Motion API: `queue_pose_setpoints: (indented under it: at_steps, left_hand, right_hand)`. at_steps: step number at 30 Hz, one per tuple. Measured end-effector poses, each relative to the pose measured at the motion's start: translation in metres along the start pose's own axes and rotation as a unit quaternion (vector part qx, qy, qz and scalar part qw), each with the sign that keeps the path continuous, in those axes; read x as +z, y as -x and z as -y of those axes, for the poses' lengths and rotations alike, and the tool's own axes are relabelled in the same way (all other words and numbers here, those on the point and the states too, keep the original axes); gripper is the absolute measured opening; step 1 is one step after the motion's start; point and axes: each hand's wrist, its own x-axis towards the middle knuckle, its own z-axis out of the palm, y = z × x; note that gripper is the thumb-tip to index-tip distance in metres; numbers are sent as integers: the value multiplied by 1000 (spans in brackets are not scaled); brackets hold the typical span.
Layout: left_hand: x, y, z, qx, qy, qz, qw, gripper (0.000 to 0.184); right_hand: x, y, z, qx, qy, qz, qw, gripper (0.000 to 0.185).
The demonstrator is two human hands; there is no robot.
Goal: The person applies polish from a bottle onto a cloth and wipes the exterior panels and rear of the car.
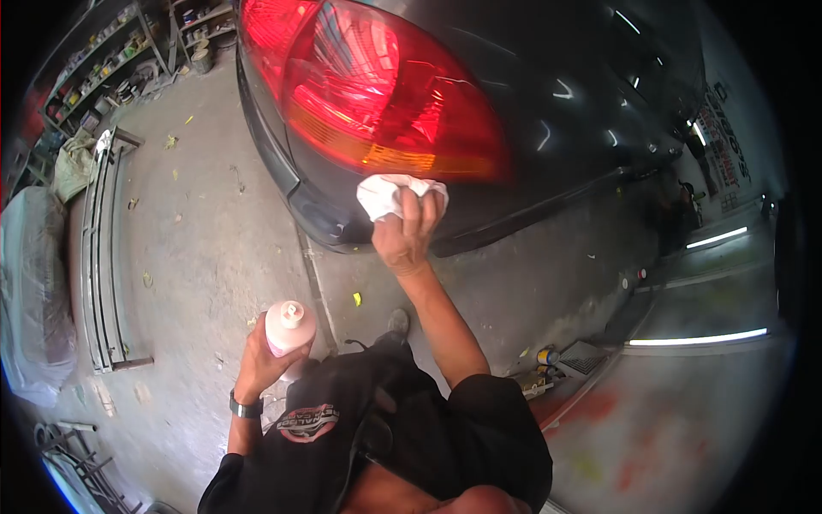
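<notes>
My left hand (264, 358) is wrapped round a white plastic bottle (289, 324) with a nozzle cap, held upright in front of my body. In my right hand (402, 240) is a crumpled white cloth (385, 195), with the fingers closed over it. The cloth is at the lower edge of a red and amber tail light (385, 94), against or very close to the dark car's body (548, 111). Whether it touches the lens itself, I cannot tell. Below the light runs the dark bumper (317, 210).
Shelves with cans and jars (103, 64) stand at the far left. A metal frame (103, 257) lies on the concrete floor, beside a plastic-wrapped bundle (34, 291). At the right, several small items, including a can (548, 355), sit near a paint-marked panel (651, 420).
</notes>
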Motion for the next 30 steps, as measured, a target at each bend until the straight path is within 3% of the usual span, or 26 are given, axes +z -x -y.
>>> queue_pose_setpoints:
  at_steps: [2,6,8,12,14,16,18,20,21,23,24,26,30]
  left_hand:
    - [1,-3,-3,9,-12,13,1000,71]
    - [7,0,-2,6,27,-16,999,71]
    - [8,4,3,1,35,-13,999,72]
    - [13,-3,-1,22,0,32,999,75]
    - [14,-7,-6,31,1,43,999,76]
    - [15,-2,-9,26,27,25,999,77]
    - [12,4,-2,7,36,17,999,77]
    - [9,10,1,-3,34,13,999,77]
    - [8,12,2,-2,31,5,999,77]
    - [3,14,5,3,35,-10,999,76]
    - [1,16,10,5,39,-15,999,76]
    - [-9,22,14,11,40,-19,999,75]
    - [-42,7,1,68,-9,17,997,76]
  right_hand:
    - [-4,-3,-8,-23,16,-2,1000,15]
    - [-29,15,-58,42,80,-11,996,15]
    - [-19,14,-42,67,34,-30,997,15]
    - [1,-13,15,22,-1,-19,1000,14]
    - [-4,-8,0,15,-5,-18,1000,17]
    - [-19,15,-54,12,9,-53,998,32]
    - [-40,33,-93,246,16,-51,968,28]
    - [-63,41,-134,459,-49,-45,886,30]
    - [-68,37,-139,523,-197,-128,819,32]
    - [-89,29,-136,613,-420,-240,624,40]
    - [-98,40,-132,586,-541,-231,557,46]
    - [-106,61,-108,599,-643,-202,433,56]
    - [-103,80,12,510,-780,-199,305,66]
